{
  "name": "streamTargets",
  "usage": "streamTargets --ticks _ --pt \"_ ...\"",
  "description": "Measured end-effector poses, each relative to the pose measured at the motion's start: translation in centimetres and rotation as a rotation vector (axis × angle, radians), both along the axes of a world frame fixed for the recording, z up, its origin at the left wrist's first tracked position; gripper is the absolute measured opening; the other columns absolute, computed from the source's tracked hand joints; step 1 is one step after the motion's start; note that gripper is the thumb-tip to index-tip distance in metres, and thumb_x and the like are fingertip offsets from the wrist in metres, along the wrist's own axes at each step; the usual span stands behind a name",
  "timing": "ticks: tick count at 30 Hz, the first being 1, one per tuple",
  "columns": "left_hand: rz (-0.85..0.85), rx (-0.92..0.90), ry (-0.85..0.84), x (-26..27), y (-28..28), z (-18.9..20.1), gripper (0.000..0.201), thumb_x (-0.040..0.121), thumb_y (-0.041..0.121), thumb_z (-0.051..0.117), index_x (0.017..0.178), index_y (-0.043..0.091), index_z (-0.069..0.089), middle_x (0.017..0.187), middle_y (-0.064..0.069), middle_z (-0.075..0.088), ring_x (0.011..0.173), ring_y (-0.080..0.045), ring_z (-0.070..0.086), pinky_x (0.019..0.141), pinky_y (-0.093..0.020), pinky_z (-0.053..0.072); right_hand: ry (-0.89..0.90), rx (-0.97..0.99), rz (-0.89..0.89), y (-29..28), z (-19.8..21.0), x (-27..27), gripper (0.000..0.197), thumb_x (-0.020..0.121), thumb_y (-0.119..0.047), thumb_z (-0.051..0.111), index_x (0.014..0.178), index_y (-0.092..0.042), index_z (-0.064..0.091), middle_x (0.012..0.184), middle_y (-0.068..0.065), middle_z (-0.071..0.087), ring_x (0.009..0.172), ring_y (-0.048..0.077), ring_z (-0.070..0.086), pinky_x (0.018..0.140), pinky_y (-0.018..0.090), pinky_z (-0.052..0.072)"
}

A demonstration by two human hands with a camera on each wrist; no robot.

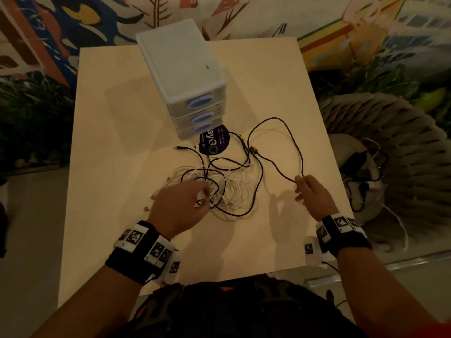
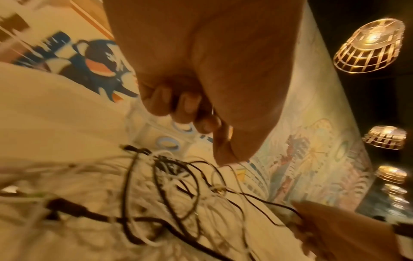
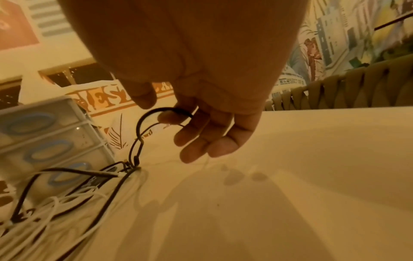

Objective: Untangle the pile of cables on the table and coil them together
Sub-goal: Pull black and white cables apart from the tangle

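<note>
Now the right hand is pinching the black cable between thumb and forefinger at four o'clock on the worktop, while the left hand, fingers curled, is gripping white strands in the pile at center. Untangling is underway; next, probably drawing black free.

Pale wooden table, colourful mural wall, woven chair, wicker pendant lamps glowing
</note>
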State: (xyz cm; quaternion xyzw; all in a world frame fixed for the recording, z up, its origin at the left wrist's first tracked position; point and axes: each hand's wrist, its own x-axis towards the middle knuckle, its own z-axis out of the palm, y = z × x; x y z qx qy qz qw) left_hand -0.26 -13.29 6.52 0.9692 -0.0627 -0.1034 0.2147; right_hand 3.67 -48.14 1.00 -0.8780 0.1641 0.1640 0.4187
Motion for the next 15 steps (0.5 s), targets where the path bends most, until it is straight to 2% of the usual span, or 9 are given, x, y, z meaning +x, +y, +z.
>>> streamTargets --ticks 2,5,7,10,13,15 --pt "-0.15 0.071 0.112 -0.4 -1.9 -0.7 0.02 0.093 0.041 0.059 0.111 0.039 0.069 0.101 0.012 0.071 0.094 -0.013 0.068 0.074 -0.028 0.049 0.014 -0.096 0.069 -0.1 -0.3 0.8 0.038 0.103 -0.049 0.046 0.096 -0.014 0.058 0.093 0.006 0.067 0.081 0.025 0.067 0.078 0.04 0.051" --pt "-0.281 0.159 0.211 -0.6 -3.8 -2.5 0.038 0.098 0.043 0.053 0.135 0.04 0.06 0.119 0.009 0.07 0.112 -0.015 0.064 0.084 -0.03 0.05 0.134 -0.193 0.192 0.0 -1.1 1.4 0.037 0.101 -0.049 0.047 0.102 -0.016 0.062 0.102 0.009 0.068 0.093 0.03 0.067 0.086 0.045 0.053" --pt "-0.321 0.219 0.267 -0.5 -4.1 -3.4 0.036 0.099 0.04 0.052 0.134 0.037 0.059 0.123 0.006 0.068 0.115 -0.02 0.063 0.087 -0.033 0.05 0.193 -0.187 0.224 0.5 -0.9 1.1 0.03 0.101 -0.046 0.05 0.113 -0.02 0.061 0.102 0.006 0.067 0.093 0.027 0.067 0.085 0.04 0.052" --pt "-0.291 0.207 0.239 -0.6 -3.9 -3.9 0.018 0.099 0.035 0.05 0.112 0.03 0.061 0.108 0.004 0.067 0.1 -0.024 0.065 0.076 -0.035 0.051 0.108 -0.229 0.272 1.9 0.4 0.0 0.034 0.098 -0.041 0.059 0.127 -0.028 0.05 0.082 0.003 0.062 0.079 0.022 0.061 0.071 0.033 0.044" --pt "-0.196 0.111 0.146 -0.9 -3.4 -3.5 0.013 0.099 0.037 0.052 0.106 0.028 0.058 0.101 0.007 0.065 0.088 -0.02 0.065 0.065 -0.031 0.042 -0.095 -0.203 0.386 4.3 2.5 -1.4 0.033 0.091 -0.039 0.068 0.116 -0.029 0.05 0.065 -0.002 0.052 0.059 0.012 0.052 0.056 0.03 0.038" --pt "-0.099 0.057 0.091 -0.9 -2.9 -2.8 0.014 0.1 0.04 0.051 0.107 0.029 0.057 0.098 0.007 0.068 0.081 -0.019 0.066 0.062 -0.031 0.047 -0.124 -0.145 0.574 6.9 3.9 -2.5 0.03 0.088 -0.044 0.069 0.11 -0.033 0.051 0.066 -0.009 0.048 0.057 0.004 0.047 0.055 0.025 0.036"
